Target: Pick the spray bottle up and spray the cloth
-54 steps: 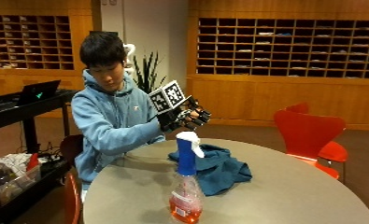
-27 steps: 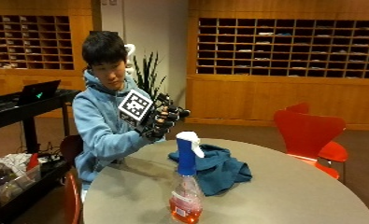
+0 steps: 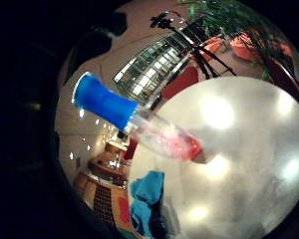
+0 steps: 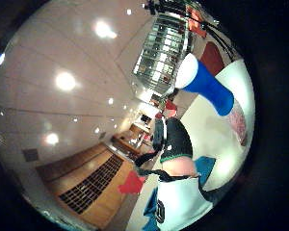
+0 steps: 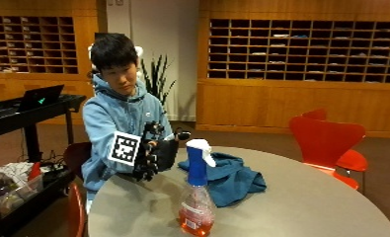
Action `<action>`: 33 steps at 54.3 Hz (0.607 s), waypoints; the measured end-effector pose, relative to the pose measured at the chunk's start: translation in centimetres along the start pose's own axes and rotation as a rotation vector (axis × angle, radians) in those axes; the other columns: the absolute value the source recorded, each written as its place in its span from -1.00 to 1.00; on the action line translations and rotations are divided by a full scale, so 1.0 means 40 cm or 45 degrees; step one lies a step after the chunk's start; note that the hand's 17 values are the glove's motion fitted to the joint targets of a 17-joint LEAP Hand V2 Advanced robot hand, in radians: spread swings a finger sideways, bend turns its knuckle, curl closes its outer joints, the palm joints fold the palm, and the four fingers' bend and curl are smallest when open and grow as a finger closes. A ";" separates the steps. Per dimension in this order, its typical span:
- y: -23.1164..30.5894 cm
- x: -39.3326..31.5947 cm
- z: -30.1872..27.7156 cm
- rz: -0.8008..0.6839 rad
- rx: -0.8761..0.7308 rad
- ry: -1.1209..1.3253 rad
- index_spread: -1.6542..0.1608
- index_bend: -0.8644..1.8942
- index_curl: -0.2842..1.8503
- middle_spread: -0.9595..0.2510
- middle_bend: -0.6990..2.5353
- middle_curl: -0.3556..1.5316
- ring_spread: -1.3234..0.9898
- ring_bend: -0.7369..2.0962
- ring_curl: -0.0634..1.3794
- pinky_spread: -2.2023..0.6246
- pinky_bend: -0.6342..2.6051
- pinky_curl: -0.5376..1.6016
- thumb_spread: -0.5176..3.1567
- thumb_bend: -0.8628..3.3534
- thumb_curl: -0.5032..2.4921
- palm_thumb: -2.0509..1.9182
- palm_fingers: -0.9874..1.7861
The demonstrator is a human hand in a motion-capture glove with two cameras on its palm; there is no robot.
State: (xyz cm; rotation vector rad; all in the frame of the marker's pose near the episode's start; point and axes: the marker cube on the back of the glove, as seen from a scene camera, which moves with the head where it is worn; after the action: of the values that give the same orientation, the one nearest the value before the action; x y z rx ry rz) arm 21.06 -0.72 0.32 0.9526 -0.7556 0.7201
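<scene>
Lowered since a second ago: gloved right hand (image 5: 156, 153), then raised near chest height, now down at left of centre in the outside view, just above the near edge of the round grey table (image 5: 326, 202). Held up beside the spray bottle (image 5: 196, 195) without touching it, palm turned toward it. Fingers spread and only slightly bent, closed on nothing, as far as the dim view allows. Bottle standing upright at lower centre of the frame, toward the table's front edge: white trigger head, blue collar, clear body with orange-red liquid low down. Unmoved across the frames. Blue cloth (image 5: 230, 177) crumpled on the table just behind and to the right of the bottle, seemingly apart from it. Same bottle (image 3: 134, 122) large in the little finger side palm view, with the cloth (image 3: 145, 196) beyond it on the tabletop. Blue collar (image 4: 209, 89) also seen in the thumb side view. Red chair (image 5: 329, 143) at right of the frame, beside the table.
</scene>
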 end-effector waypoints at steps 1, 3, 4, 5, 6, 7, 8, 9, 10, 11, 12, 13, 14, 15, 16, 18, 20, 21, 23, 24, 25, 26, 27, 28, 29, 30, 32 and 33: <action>-0.004 0.006 0.003 0.014 0.012 -0.013 0.61 -0.32 -0.58 0.56 -0.39 -0.20 0.16 -0.14 -0.40 0.67 -0.35 -0.16 -0.15 -0.60 -0.37 0.42 0.00; -0.005 0.019 0.008 0.044 0.019 -0.037 0.62 -0.31 -0.58 0.58 -0.39 -0.20 0.17 -0.14 -0.40 0.68 -0.36 -0.17 -0.15 -0.60 -0.37 0.42 -0.02; -0.003 0.026 0.010 0.060 0.016 -0.046 0.62 -0.31 -0.58 0.58 -0.38 -0.20 0.17 -0.14 -0.40 0.68 -0.37 -0.17 -0.15 -0.60 -0.37 0.42 -0.03; -0.001 0.032 0.013 0.075 0.012 -0.052 0.62 -0.30 -0.57 0.58 -0.38 -0.20 0.18 -0.15 -0.40 0.69 -0.37 -0.17 -0.16 -0.60 -0.37 0.42 -0.04; 0.001 0.039 0.017 0.090 0.008 -0.056 0.62 -0.30 -0.57 0.59 -0.38 -0.19 0.18 -0.14 -0.40 0.69 -0.37 -0.17 -0.16 -0.60 -0.37 0.42 -0.04; 0.001 0.045 0.022 0.103 0.004 -0.060 0.63 -0.30 -0.57 0.59 -0.38 -0.19 0.18 -0.14 -0.40 0.69 -0.38 -0.17 -0.16 -0.60 -0.37 0.42 -0.05; 0.002 0.051 0.026 0.115 0.000 -0.062 0.63 -0.30 -0.57 0.59 -0.38 -0.19 0.18 -0.14 -0.40 0.69 -0.38 -0.17 -0.17 -0.60 -0.37 0.41 -0.05; 0.002 0.058 0.031 0.127 -0.004 -0.065 0.63 -0.30 -0.57 0.59 -0.38 -0.19 0.18 -0.14 -0.40 0.69 -0.38 -0.18 -0.17 -0.61 -0.37 0.41 -0.05; 0.003 0.064 0.036 0.139 -0.008 -0.067 0.63 -0.30 -0.57 0.59 -0.38 -0.19 0.18 -0.14 -0.40 0.70 -0.38 -0.18 -0.17 -0.61 -0.37 0.41 -0.05; 0.003 0.070 0.041 0.150 -0.012 -0.070 0.63 -0.30 -0.57 0.59 -0.38 -0.19 0.18 -0.14 -0.40 0.70 -0.39 -0.18 -0.17 -0.61 -0.37 0.40 -0.06; 0.003 0.076 0.046 0.161 -0.016 -0.072 0.63 -0.30 -0.57 0.60 -0.38 -0.19 0.18 -0.14 -0.40 0.70 -0.38 -0.18 -0.17 -0.61 -0.37 0.39 -0.06; 0.004 0.082 0.051 0.171 -0.019 -0.075 0.63 -0.30 -0.57 0.60 -0.38 -0.19 0.19 -0.14 -0.40 0.70 -0.38 -0.18 -0.18 -0.61 -0.38 0.39 -0.06; 0.004 0.087 0.056 0.178 -0.022 -0.079 0.63 -0.30 -0.57 0.60 -0.38 -0.19 0.18 -0.14 -0.40 0.70 -0.38 -0.18 -0.18 -0.61 -0.38 0.38 -0.07; 0.005 0.092 0.060 0.182 -0.025 -0.083 0.63 -0.30 -0.57 0.60 -0.38 -0.19 0.18 -0.14 -0.40 0.70 -0.38 -0.18 -0.18 -0.62 -0.38 0.37 -0.07; 0.006 0.096 0.064 0.184 -0.029 -0.086 0.64 -0.30 -0.57 0.60 -0.38 -0.19 0.18 -0.14 -0.40 0.70 -0.39 -0.18 -0.18 -0.62 -0.39 0.37 -0.08; 0.011 0.102 0.071 0.185 -0.041 -0.089 0.64 -0.30 -0.57 0.60 -0.38 -0.19 0.18 -0.14 -0.40 0.71 -0.38 -0.17 -0.18 -0.62 -0.39 0.36 -0.09; 0.015 0.105 0.076 0.186 -0.056 -0.086 0.64 -0.30 -0.57 0.60 -0.38 -0.19 0.18 -0.14 -0.40 0.71 -0.38 -0.18 -0.19 -0.61 -0.40 0.35 -0.09; 0.016 0.107 0.079 0.188 -0.064 -0.084 0.64 -0.30 -0.57 0.60 -0.38 -0.19 0.18 -0.14 -0.40 0.71 -0.38 -0.17 -0.19 -0.61 -0.40 0.34 -0.10; 0.017 0.107 0.086 0.190 -0.073 -0.078 0.64 -0.30 -0.57 0.60 -0.38 -0.19 0.18 -0.13 -0.40 0.71 -0.38 -0.17 -0.19 -0.61 -0.40 0.33 -0.11; 0.015 0.107 0.090 0.190 -0.074 -0.075 0.64 -0.30 -0.57 0.60 -0.38 -0.19 0.19 -0.14 -0.40 0.71 -0.38 -0.17 -0.19 -0.61 -0.41 0.33 -0.11; 0.013 0.106 0.095 0.187 -0.072 -0.073 0.64 -0.30 -0.57 0.60 -0.38 -0.19 0.19 -0.14 -0.40 0.71 -0.38 -0.17 -0.20 -0.61 -0.41 0.33 -0.11; 0.011 0.106 0.100 0.184 -0.068 -0.071 0.64 -0.30 -0.57 0.60 -0.38 -0.19 0.19 -0.14 -0.40 0.71 -0.38 -0.17 -0.20 -0.61 -0.41 0.32 -0.11; 0.009 0.106 0.105 0.182 -0.063 -0.070 0.64 -0.30 -0.57 0.60 -0.38 -0.19 0.19 -0.14 -0.40 0.71 -0.38 -0.17 -0.20 -0.61 -0.41 0.32 -0.12; 0.005 0.105 0.110 0.182 -0.056 -0.069 0.64 -0.30 -0.57 0.60 -0.38 -0.19 0.19 -0.14 -0.40 0.71 -0.38 -0.17 -0.20 -0.61 -0.41 0.32 -0.12; 0.002 0.105 0.115 0.188 -0.051 -0.070 0.64 -0.30 -0.57 0.60 -0.38 -0.19 0.19 -0.13 -0.40 0.71 -0.38 -0.17 -0.20 -0.61 -0.42 0.32 -0.12; -0.002 0.105 0.120 0.197 -0.049 -0.072 0.64 -0.30 -0.57 0.60 -0.38 -0.19 0.19 -0.13 -0.40 0.71 -0.38 -0.17 -0.20 -0.61 -0.42 0.32 -0.12; -0.005 0.106 0.128 0.225 -0.060 -0.077 0.64 -0.29 -0.57 0.60 -0.38 -0.19 0.19 -0.13 -0.40 0.71 -0.38 -0.17 -0.20 -0.61 -0.42 0.32 -0.11; -0.005 0.106 0.131 0.240 -0.071 -0.079 0.64 -0.29 -0.57 0.60 -0.38 -0.19 0.19 -0.13 -0.41 0.71 -0.38 -0.17 -0.20 -0.61 -0.42 0.32 -0.11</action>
State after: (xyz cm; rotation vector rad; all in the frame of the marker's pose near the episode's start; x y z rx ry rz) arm 22.24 -4.65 5.67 0.8633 -0.9242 0.8323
